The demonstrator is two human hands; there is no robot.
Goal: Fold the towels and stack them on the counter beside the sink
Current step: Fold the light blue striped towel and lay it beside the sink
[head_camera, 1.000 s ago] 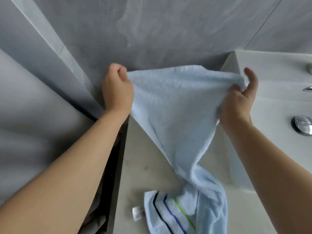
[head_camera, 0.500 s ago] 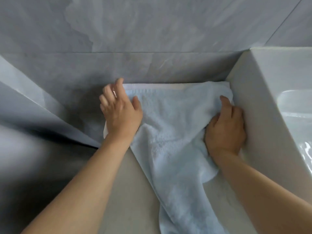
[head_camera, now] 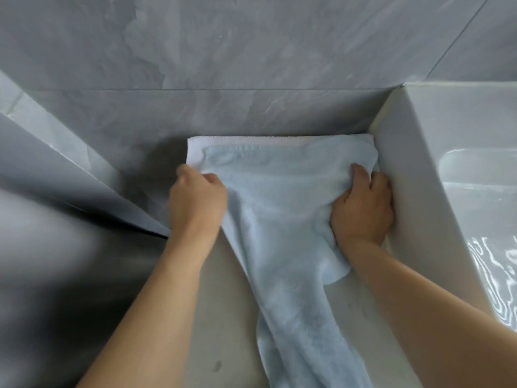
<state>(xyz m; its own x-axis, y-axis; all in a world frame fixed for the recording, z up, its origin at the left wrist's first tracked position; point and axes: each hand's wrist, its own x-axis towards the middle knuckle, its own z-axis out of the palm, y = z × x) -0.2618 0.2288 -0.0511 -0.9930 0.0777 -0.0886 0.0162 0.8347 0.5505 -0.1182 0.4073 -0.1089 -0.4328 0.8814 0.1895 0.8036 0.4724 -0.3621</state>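
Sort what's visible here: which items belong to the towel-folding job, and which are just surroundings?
Part of the job:
light blue towel
white towel beneath it
counter
left hand
right hand

Just there:
sink
tiled wall

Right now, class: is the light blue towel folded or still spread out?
Not folded: the light blue towel trails in one loose length down the counter, its far end on a white towel.

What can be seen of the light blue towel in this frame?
The light blue towel is soft terry, unfolded and rumpled. Its far end lies spread over a white folded towel against the wall; the rest trails toward the camera along the counter beside the sink. The left hand holds its left edge; the right hand bunches its right side.
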